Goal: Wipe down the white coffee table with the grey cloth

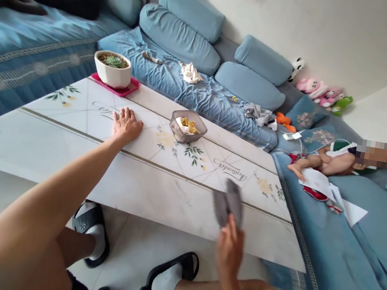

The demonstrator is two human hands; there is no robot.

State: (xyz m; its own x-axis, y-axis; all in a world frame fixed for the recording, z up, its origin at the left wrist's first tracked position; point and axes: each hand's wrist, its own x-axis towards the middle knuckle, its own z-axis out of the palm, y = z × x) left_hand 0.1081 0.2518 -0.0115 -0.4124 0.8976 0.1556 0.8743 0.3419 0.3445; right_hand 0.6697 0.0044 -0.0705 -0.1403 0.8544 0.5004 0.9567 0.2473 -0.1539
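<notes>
Blue sofa seating (345, 259) wraps around the far and right sides of a patterned, marble-look bench (23, 141), with another person (340, 164) reclining at the right. Near the bench's far left corner, a white planter (116, 76) stands on a pink tray (130, 89); a translucent bowl (180, 135) with yellowish contents sits farther right. The seated person's left grip (126, 124) rests palm down between them, fingers spread and holding nothing. At the near edge, the right grip (230, 245) pinches a folded grey cloth (226, 205) by its lower end. Blur hides whether the cloth touches the bench or hangs just above it. The step in hand appears to be handling this cloth over the bench's near strip; the next move seems to call for a secure pinch and room beside the bowl.
</notes>
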